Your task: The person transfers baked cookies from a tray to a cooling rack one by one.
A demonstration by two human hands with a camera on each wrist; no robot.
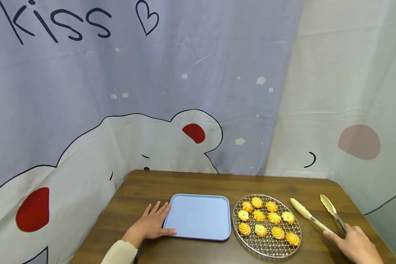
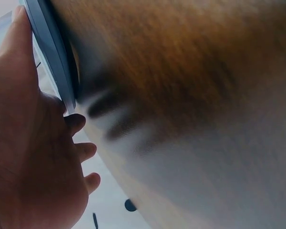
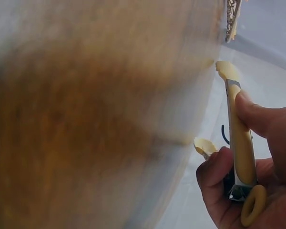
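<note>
On the table lies a light-blue rectangular tray (image 1: 198,217), bare on top. My left hand (image 1: 153,223) touches its left edge, fingers stretched out and thumb at the near corner; the left wrist view shows the hand (image 2: 35,138) against the tray's side (image 2: 52,52). At the right, my right hand (image 1: 358,244) holds a pair of tongs (image 1: 320,223) with cream tips and metal arms, spread apart. The right wrist view shows thumb and fingers of the hand (image 3: 271,143) around the tongs (image 3: 240,133), with a ring at their end. Nothing is between the tips.
A round wire rack (image 1: 267,246) stands between the tray and the tongs, bearing several golden piped cookies (image 1: 259,215). The wooden table (image 1: 184,180) meets a printed curtain (image 1: 198,73) at the back. A dark cord (image 1: 387,201) runs at the far right.
</note>
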